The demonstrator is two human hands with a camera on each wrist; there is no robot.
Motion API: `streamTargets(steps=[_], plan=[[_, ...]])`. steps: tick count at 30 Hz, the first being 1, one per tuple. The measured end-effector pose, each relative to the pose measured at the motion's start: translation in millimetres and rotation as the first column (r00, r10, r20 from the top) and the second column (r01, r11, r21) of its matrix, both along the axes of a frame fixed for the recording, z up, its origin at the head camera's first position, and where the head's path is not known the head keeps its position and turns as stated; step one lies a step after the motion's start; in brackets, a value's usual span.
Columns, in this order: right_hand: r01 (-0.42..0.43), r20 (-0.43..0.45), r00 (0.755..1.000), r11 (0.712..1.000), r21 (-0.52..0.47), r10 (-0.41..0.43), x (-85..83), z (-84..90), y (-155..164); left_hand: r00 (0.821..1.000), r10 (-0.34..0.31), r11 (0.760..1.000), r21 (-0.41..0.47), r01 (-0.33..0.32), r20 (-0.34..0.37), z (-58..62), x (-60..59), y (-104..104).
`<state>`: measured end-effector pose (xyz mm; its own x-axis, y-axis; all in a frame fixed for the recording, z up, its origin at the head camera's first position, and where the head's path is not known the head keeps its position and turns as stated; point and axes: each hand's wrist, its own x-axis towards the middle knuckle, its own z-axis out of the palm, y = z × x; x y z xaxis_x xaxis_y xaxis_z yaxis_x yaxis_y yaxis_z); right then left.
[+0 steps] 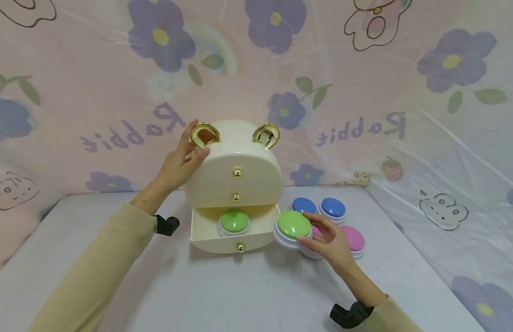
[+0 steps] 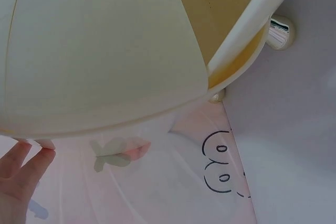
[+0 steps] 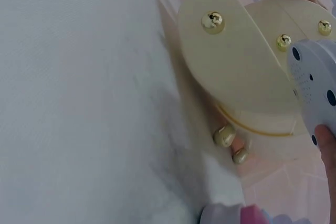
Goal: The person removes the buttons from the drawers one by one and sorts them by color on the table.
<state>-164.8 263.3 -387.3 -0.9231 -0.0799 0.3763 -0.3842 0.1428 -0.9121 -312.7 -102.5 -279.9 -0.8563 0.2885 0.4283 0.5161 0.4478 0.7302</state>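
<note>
A cream bear-shaped drawer box (image 1: 233, 170) with gold ears stands on the grey table (image 1: 239, 290). Its bottom drawer (image 1: 233, 243) is pulled out, and a green push button (image 1: 233, 220) sits inside. My left hand (image 1: 185, 154) rests flat on the box's upper left side by the ear; its fingertips (image 2: 23, 163) touch the box's edge (image 2: 105, 51). My right hand (image 1: 322, 235) grips a second green button (image 1: 293, 223) just right of the drawer. The button's white underside (image 3: 317, 82) shows beside the drawer front (image 3: 231, 72).
Two blue buttons (image 1: 303, 205) (image 1: 333, 207) and a pink one (image 1: 353, 237) lie right of the box, behind my right hand. Another pink button is partly hidden under that hand. A flowered plastic sheet (image 1: 364, 92) rises behind and to the right.
</note>
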Motion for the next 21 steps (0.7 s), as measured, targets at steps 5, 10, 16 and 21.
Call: streamTargets(steps=[5,10,16,21], plan=[[0.022,0.024,0.999,0.999,0.033,-0.022,9.1,-2.2,12.4,1.000,-0.001,1.000,0.006,0.001,0.009,0.7,-1.0,-0.5],[-0.014,-0.007,1.000,1.000,0.012,0.014,17.0,-1.4,21.9,1.000,0.002,1.000,0.007,-0.002,0.012,1.3,-0.6,-1.7],[-0.074,-0.040,0.996,0.997,0.017,0.074,23.5,-6.6,35.4,1.000,-0.010,1.000,0.020,0.010,0.018,3.1,1.2,-0.1],[-0.065,-0.004,0.998,0.995,0.077,0.066,29.0,-10.2,44.6,1.000,-0.010,1.000,0.018,0.009,0.022,2.6,1.0,-0.6]])
